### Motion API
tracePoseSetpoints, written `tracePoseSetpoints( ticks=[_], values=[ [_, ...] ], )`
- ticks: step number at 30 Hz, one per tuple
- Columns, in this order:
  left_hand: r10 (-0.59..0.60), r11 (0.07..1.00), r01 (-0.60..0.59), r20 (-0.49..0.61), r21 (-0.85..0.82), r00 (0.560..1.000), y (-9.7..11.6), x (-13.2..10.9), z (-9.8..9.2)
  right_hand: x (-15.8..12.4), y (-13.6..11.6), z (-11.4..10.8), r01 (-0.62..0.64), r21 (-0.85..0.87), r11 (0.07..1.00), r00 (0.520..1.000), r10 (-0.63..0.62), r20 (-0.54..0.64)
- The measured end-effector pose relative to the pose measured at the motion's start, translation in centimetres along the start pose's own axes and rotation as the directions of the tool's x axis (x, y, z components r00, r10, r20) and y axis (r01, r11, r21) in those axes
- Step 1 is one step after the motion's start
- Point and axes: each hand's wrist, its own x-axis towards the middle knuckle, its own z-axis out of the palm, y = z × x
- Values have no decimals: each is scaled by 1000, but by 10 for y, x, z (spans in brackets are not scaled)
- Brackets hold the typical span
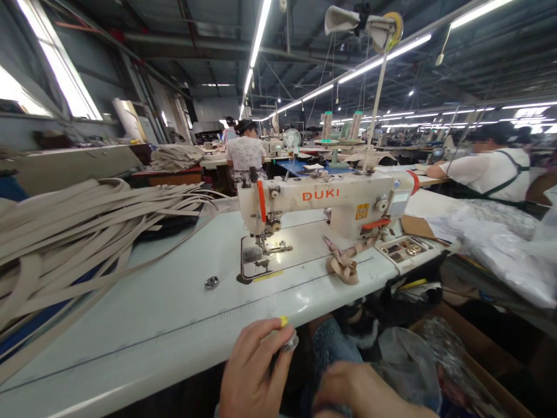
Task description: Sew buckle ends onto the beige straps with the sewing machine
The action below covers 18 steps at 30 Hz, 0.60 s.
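Observation:
My left hand (255, 368) is raised in front of the table's front edge. Its thumb and fingers pinch a small silver metal bobbin (290, 341), partly covered by the fingertips. Something yellow (284, 320) covers the tip of one finger. Lower and to the right, my right hand (354, 389) is smeared by motion over my lap, its fingers bent down and mostly hidden; whether it holds anything does not show. A round silver metal part (212, 283), like a bobbin case, lies on the white tabletop (165, 307), left of the sewing machine (322, 200) and its needle plate.
Long beige strips (87, 232) are heaped on the left. A curled beige strip (343, 268) and scissors lie by the machine. A tray of metal fittings (402, 251) and white plastic bags (500, 249) are at the right. Co-workers (246, 152) sit beyond.

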Motion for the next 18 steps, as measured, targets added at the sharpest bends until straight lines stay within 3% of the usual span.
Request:
tracePoseSetpoints(
  ticks=[2,3,6,8,11,14,18],
  values=[
    [25,1000,-25,27,-1,999,0,-2,0,13,-12,-13,-154,238,959,972,191,-140],
    [41,999,-41,43,1,998,0,-3,0,20,-17,-16,-172,417,892,954,256,-154],
    [83,996,-84,86,10,993,-2,-6,2,38,-28,-10,-124,803,584,956,286,-60],
    [93,995,-97,110,29,990,-3,-9,2,46,-28,0,-117,883,454,960,278,-15],
    [44,997,-54,153,59,987,-5,-13,1,48,-22,11,-132,929,345,938,346,5],
    [-52,998,48,164,27,985,-8,-15,-4,44,-17,12,-145,949,281,913,407,19],
    [-3,997,13,152,-70,988,-12,-12,-13,40,-16,7,-134,963,235,917,398,31]
  ],
)
